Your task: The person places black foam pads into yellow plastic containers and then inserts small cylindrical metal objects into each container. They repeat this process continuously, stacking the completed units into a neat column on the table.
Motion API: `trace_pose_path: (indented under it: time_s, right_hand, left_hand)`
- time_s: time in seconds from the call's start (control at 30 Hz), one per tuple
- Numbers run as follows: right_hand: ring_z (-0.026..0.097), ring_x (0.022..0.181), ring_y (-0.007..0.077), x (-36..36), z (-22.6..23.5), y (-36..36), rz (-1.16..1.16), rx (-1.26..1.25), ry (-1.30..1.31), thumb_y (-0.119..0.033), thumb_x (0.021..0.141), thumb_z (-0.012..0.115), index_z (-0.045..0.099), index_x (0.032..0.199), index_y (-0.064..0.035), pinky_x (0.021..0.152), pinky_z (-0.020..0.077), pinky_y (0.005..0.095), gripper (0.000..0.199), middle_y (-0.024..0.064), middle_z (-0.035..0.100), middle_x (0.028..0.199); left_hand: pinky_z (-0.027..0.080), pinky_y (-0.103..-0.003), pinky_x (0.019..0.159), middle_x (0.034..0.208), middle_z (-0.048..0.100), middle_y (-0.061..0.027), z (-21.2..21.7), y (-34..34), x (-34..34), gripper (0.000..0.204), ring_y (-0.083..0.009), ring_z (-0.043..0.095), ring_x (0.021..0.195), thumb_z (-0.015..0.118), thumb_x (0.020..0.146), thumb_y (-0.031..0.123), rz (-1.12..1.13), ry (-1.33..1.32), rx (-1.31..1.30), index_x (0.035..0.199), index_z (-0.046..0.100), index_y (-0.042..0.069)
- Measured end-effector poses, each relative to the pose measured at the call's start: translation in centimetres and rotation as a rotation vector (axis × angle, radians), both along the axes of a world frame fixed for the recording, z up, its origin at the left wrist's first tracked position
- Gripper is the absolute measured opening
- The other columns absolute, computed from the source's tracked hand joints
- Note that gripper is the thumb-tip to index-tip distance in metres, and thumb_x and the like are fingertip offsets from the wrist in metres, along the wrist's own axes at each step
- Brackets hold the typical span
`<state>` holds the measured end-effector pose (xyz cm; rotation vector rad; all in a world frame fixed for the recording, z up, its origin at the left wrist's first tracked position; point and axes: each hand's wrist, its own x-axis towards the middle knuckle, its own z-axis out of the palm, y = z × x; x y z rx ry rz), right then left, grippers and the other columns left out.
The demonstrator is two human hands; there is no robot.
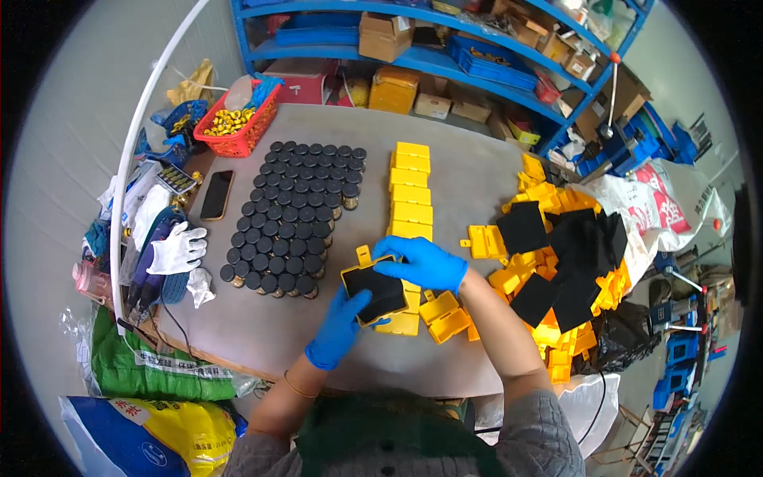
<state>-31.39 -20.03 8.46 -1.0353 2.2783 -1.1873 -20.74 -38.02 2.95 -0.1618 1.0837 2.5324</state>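
Observation:
In front of me is a yellow plastic box (pixel 364 253) with a black foam pad (pixel 381 291) lying in it. My left hand (pixel 338 327), in a blue glove, grips its lower left side with the thumb over the pad. My right hand (pixel 429 262), gloved the same, has its fingers bent over the upper right edge, touching box and pad; the fingertips' undersides are hidden. Behind and below my hands runs a row of closed yellow boxes (pixel 411 195). An opened yellow box (pixel 445 318) lies just right of the row.
Several rows of black-capped jars (pixel 290 215) stand left of centre. A heap of yellow boxes (pixel 548 195) with black foam sheets (pixel 560 294) covers the right side. At the left are a phone (pixel 217 195), a white glove (pixel 178 248) and a red basket (pixel 238 143) of yellow pieces.

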Motion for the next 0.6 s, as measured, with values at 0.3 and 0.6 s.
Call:
trace_pose_path:
  time_s: [0.3, 0.6]
  right_hand:
    - [0.062, 0.081, 0.0338, -12.0, -6.8, -8.2, -0.328, 0.589, 0.740, -0.034, 0.082, 0.058, 0.056, 0.111, -0.0143, 0.066, 0.0477, 0.0458, 0.035, 0.0147, 0.064, 0.086]
    - [0.064, 0.087, 0.0332, -6.1, -3.9, -5.0, -0.233, 0.384, 0.328, -0.044, 0.074, 0.064, 0.053, 0.110, -0.0121, 0.082, 0.0487, 0.0443, 0.049, 0.0167, 0.066, 0.093]
  left_hand:
    - [0.056, -0.036, 0.069, 0.113, 0.060, -0.0096, -3.0, -1.8, 1.6, 0.044, -0.0230, 0.063, 0.095, 0.055, 0.089, 0.029, 0.092, -0.375, 0.172, 0.127, 0.045, 0.010]
    - [0.050, -0.043, 0.084, 0.121, 0.057, -0.0105, -5.5, -2.4, -1.5, 0.053, -0.0258, 0.058, 0.106, 0.054, 0.088, 0.036, 0.067, -0.358, 0.083, 0.133, 0.042, 0.011]
